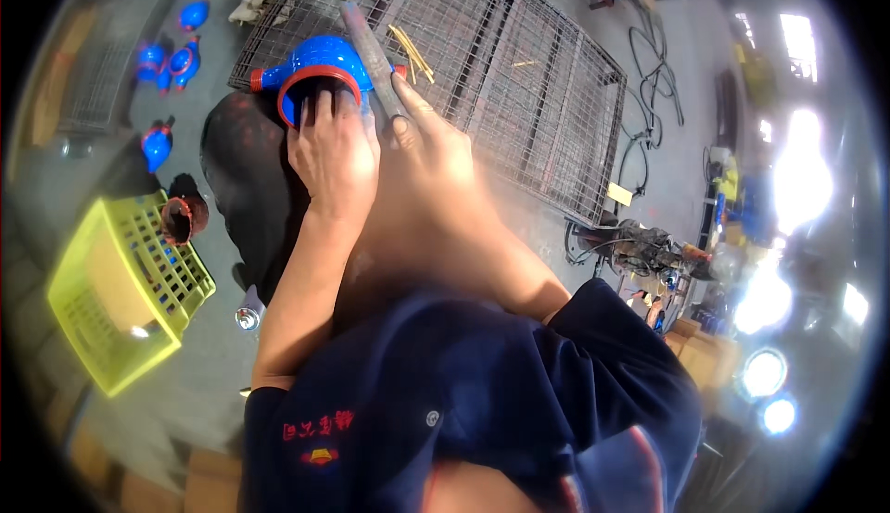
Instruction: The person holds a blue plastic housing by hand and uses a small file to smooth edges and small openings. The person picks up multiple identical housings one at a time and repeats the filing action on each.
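A round blue metal housing [326, 54] with a red rim and red-ended side stubs lies at the near left of a wire mesh rack [473, 59]. The fingers of my left hand [338, 156] are hooked over its rim into the dark opening, so their tips are hidden. My right hand [434, 138] is closed around the lower end of a flat grey file-like bar [371, 54]. That bar stands at a slant against the housing's right side, its far end rising past the top. Thin yellow sticks [413, 54] lie on the mesh just beyond.
Smaller-looking blue housings [185, 61] are scattered on the floor at the far left. A yellow-green plastic basket [120, 291] stands at the left, beside a rusty red ring-shaped part [183, 219] and a spray can [248, 316]. Black cables [654, 77] trail across the floor at right.
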Motion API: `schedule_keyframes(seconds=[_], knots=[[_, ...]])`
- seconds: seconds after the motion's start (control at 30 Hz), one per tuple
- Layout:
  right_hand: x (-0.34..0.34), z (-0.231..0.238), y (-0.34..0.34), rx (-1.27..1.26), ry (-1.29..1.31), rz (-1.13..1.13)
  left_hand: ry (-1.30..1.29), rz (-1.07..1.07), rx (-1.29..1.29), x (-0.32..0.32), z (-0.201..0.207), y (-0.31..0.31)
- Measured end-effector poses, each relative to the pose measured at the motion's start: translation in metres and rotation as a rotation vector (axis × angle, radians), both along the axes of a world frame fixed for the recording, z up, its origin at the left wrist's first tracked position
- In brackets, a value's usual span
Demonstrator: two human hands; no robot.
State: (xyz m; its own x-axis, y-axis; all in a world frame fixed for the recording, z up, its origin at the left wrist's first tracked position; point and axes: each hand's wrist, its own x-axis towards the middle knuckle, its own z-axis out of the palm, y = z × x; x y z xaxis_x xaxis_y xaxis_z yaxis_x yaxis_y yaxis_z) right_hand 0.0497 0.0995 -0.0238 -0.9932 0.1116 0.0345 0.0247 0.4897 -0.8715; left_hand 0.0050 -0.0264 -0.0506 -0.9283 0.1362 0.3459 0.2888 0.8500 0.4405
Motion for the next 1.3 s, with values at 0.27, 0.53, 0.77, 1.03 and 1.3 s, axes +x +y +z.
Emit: schedule_keyframes(seconds=[0.27,0.53,0.77,1.03,1.3], knots=[[0.001,0.003,0.003,0.039,-0.043,-0.019,0.012,0.024,-0.016,-0.002,-0.003,0.002],[-0.002,0.003,0.001,0.023,-0.028,-0.035,0.004,0.016,-0.019,-0.003,-0.004,0.000],[0.002,-0.007,0.001,0.163,0.116,-0.014,-0.012,0.015,0.004,-0.003,-0.002,-0.001],[0.003,0.008,0.018,-0.611,0.056,-0.119,0.039,0.011,0.049,-0.005,0.000,-0.002],[0.028,-0.021,0.039,0.384,0.179,0.059,0.019,0.024,0.006,-0.005,0.002,0.000]])
